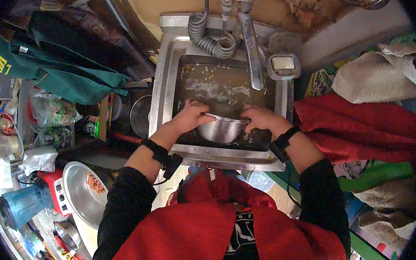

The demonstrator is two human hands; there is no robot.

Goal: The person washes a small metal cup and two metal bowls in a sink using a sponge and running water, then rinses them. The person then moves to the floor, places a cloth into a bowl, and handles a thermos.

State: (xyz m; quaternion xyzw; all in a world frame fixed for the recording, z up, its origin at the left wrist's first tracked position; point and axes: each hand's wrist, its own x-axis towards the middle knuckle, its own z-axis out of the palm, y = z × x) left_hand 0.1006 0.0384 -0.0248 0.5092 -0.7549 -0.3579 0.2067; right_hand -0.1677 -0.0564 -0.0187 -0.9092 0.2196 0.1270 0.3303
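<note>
A stainless steel bowl (223, 129) is tilted over the murky water (215, 84) in a metal sink (161, 108), its outer side facing me. My left hand (193, 115) grips the rim on its left, the thumb along the near edge. On the opposite side my right hand (259, 116) holds the rim, slightly blurred. Whatever is inside the bowl is hidden from this angle. Small pale bits float near the back of the water. A metal faucet spout (253, 50) reaches over the basin from behind.
Beside the faucet hangs a coiled hose (210, 39). A soap dish (283, 66) sits on the sink's right rim. To the left are a large metal basin (77, 191) with pinkish pieces inside and a blender (27, 202). Red cloth (358, 126) lies at right.
</note>
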